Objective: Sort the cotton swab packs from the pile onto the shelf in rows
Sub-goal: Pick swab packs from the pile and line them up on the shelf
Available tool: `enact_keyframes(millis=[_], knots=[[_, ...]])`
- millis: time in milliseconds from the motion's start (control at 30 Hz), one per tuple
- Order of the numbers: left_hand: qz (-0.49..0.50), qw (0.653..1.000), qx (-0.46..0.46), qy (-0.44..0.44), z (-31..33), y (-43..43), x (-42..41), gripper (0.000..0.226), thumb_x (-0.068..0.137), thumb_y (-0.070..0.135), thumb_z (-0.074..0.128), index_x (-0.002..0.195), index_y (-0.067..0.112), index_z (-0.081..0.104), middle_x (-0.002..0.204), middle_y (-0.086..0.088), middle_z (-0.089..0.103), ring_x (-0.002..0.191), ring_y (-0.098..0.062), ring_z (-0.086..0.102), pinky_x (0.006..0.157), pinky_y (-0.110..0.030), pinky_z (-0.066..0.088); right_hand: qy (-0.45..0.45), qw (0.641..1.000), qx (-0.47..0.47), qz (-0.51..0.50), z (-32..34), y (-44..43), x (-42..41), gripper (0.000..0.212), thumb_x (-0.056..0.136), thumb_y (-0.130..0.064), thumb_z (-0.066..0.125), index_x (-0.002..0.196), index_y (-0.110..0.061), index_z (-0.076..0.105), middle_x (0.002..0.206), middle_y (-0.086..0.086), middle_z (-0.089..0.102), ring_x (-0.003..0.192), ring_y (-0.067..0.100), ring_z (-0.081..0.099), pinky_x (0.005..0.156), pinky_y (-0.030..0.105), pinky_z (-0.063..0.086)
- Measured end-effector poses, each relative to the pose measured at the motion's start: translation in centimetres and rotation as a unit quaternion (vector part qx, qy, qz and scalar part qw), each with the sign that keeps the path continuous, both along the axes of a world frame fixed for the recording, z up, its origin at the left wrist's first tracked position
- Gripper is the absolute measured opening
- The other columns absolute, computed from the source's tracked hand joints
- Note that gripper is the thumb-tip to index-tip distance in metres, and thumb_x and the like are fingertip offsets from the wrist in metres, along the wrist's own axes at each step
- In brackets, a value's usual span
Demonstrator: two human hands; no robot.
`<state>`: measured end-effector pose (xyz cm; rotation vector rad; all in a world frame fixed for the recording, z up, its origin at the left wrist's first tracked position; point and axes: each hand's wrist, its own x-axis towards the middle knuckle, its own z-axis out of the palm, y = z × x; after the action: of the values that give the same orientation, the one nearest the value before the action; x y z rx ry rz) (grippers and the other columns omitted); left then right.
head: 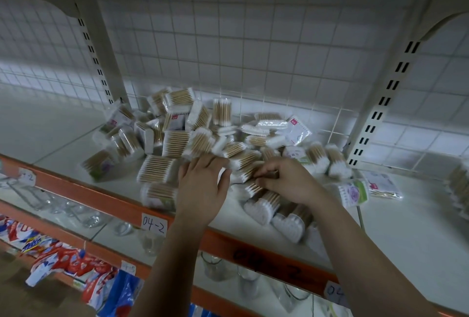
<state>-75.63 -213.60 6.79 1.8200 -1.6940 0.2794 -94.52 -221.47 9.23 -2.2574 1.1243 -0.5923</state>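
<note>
A loose pile of cotton swab packs [193, 136] lies on the white shelf [406, 227], heaped against the tiled back wall. Each pack is clear plastic with wooden sticks and white tips. My left hand [200, 187] lies flat on the front of the pile, fingers spread and straight, touching packs. My right hand [286, 179] is beside it, its fingers curled and pinching a swab pack [250, 173] at the pile's front edge. Three packs [276, 212] stand side by side near the shelf's front edge, under my right wrist.
The shelf has an orange front rail [106, 197] with a paper label "04-2" [154, 224]. White slotted uprights [380, 103] flank the bay. More packs [459, 184] sit at far right. Glass cups [215, 268] and red snack bags [76, 266] fill lower shelves.
</note>
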Motion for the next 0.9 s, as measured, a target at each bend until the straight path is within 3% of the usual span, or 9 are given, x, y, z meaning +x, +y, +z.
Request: enact_keyframes(millis=[133,300,433,533,767,900], knots=[[-0.010,1.000,-0.008,0.010,0.3,0.1,0.3,0.033,0.089,0.041,0.036,0.102,0.029,0.064,0.105,0.009,0.063,0.094,-0.018,0.060,0.087,-0.034,0.035,-0.040,0.999,0.011,-0.030,0.5,0.2,-0.1,0.028,0.065,-0.032,0.085,0.087,-0.020,0.073,0.086,-0.013,0.063,0.080,-0.002,0.057,0.067,0.010,0.039],[-0.012,1.000,-0.019,0.015,0.4,0.2,0.2,0.020,0.089,0.034,0.048,0.100,0.027,0.064,0.104,0.008,0.063,0.094,-0.019,0.060,0.085,-0.029,0.028,-0.049,0.997,0.013,-0.053,0.7,-0.1,-0.6,0.045,0.051,-0.035,0.091,0.090,-0.024,0.070,0.104,-0.008,0.060,0.099,0.004,0.053,0.074,0.005,0.036],[-0.013,1.000,-0.015,0.012,0.4,0.0,0.0,0.011,0.090,0.027,0.057,0.099,0.026,0.064,0.103,0.008,0.062,0.093,-0.019,0.059,0.082,-0.020,0.014,-0.107,0.992,0.026,-0.065,0.3,-0.4,-0.9,0.045,0.049,-0.034,0.092,0.087,-0.023,0.071,0.107,-0.009,0.063,0.104,0.007,0.057,0.088,0.020,0.043],[-0.014,1.000,-0.002,0.019,0.5,-0.1,-0.1,0.010,0.091,0.026,0.058,0.100,0.026,0.064,0.105,0.007,0.061,0.096,-0.018,0.058,0.082,-0.021,0.014,-0.134,0.988,0.033,-0.065,0.3,-0.5,-1.2,0.044,0.052,-0.035,0.091,0.090,-0.020,0.073,0.108,-0.009,0.065,0.105,0.006,0.058,0.095,0.027,0.045],[-0.029,0.999,0.014,0.033,0.2,-0.4,-0.3,0.016,0.091,0.028,0.057,0.104,0.027,0.064,0.110,0.007,0.059,0.097,-0.019,0.058,0.089,-0.034,0.034,-0.086,0.993,0.023,-0.077,0.5,-0.3,-1.0,0.040,0.058,-0.026,0.089,0.094,-0.016,0.074,0.110,-0.008,0.063,0.104,0.006,0.056,0.088,0.018,0.040],[-0.034,0.998,0.017,0.041,0.1,-0.3,-0.2,0.018,0.092,0.030,0.053,0.106,0.027,0.065,0.111,0.008,0.060,0.100,-0.017,0.058,0.091,-0.036,0.036,-0.077,0.994,0.022,-0.069,0.6,-0.3,-1.2,0.036,0.064,-0.023,0.087,0.096,-0.018,0.074,0.105,-0.011,0.064,0.103,0.004,0.056,0.081,0.004,0.036]])
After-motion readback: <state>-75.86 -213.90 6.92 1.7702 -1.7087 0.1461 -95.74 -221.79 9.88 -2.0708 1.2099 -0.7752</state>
